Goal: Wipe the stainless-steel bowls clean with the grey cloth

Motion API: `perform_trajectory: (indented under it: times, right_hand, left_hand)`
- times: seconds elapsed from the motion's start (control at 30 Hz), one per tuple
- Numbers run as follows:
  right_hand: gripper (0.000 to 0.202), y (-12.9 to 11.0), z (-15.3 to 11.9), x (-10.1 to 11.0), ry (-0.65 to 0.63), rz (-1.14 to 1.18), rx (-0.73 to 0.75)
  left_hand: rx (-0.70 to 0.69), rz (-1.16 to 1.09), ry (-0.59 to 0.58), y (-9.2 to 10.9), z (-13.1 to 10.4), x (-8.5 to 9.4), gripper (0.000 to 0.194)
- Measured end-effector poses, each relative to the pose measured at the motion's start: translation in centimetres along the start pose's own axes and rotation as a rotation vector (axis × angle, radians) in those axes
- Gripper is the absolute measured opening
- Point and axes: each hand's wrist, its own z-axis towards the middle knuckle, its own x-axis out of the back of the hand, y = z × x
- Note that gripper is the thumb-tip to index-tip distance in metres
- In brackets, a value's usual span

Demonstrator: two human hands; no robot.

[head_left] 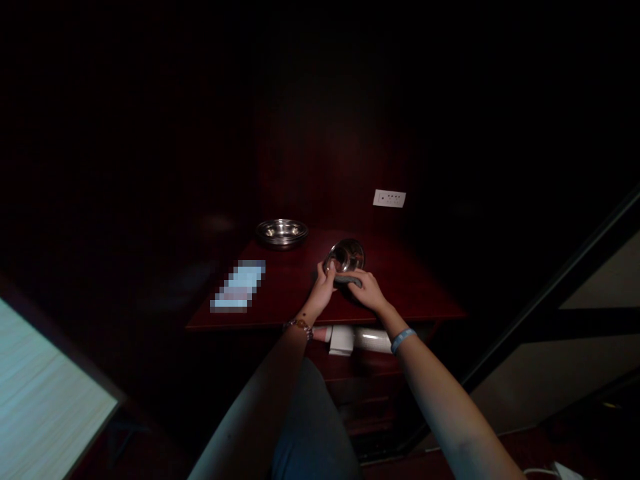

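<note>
A shiny metal bowl (356, 252) is tilted up above the dark red tabletop, its hollow side facing me. My left hand (324, 281) grips the bowl's left rim, with the thumb on the inside. A grey cloth (349, 279) lies along the bowl's near edge. My right hand (367, 288) is closed on this cloth and presses it against the rim; some of its fingers are hidden. Farther back on the left, several stacked metal bowls (282, 233) rest on the tabletop.
The dark red table (295, 308) stands against a dark wall with a white socket panel (389, 199). A blurred-out flat rectangle (239, 287) lies at its left. Below the top, a shelf holds a white box (341, 340) and a pale roll (373, 340). A light wooden surface (45, 393) juts in at lower left.
</note>
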Motion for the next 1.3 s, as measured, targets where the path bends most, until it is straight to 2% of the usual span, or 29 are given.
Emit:
perform_trajectory:
  times: [0.1, 0.2, 0.27, 0.4, 0.57, 0.83, 1.03, 1.13, 1.3]
  right_hand:
    - [0.039, 0.25, -0.27, 0.01, 0.156, 0.056, -0.053]
    - [0.043, 0.14, -0.29, 0.0, 0.354, -0.016, -0.103]
    - [0.046, -0.09, -0.18, -0.01, 0.409, -0.089, -0.105]
    - [0.049, -0.42, -0.05, -0.07, 0.345, -0.231, -0.078]
    - [0.05, -0.2, -0.14, -0.21, 0.327, -0.329, -0.151]
    - [0.055, -0.03, -0.05, -0.44, 0.246, -0.288, -0.097]
    - [0.058, -0.09, -0.13, -0.25, 0.157, -0.208, 0.014]
    - [0.058, 0.1, -0.07, -0.2, 0.11, -0.162, 0.069]
    - [0.047, 0.24, 0.05, -0.17, 0.049, -0.11, 0.127]
  left_hand:
    - [0.009, -0.025, -0.012, 0.27, -0.09, -0.16, 0.054]
    - [0.025, -0.035, 0.003, 0.43, -0.06, -0.25, 0.057]
    - [0.038, -0.036, 0.011, 0.53, -0.08, -0.29, 0.059]
    - [0.054, -0.008, -0.023, 0.68, -0.2, -0.4, 0.061]
    - [0.078, 0.044, -0.049, 0.63, -0.25, -0.47, 0.06]
    - [0.045, 0.097, -0.105, 0.82, -0.55, -0.36, 0.053]
    - [-0.02, 0.088, -0.156, 0.68, -0.57, -0.19, 0.051]
    - [-0.025, 0.076, -0.148, 0.47, -0.4, -0.03, 0.053]
    - [-0.002, 0.045, -0.082, 0.31, -0.21, 0.07, 0.062]
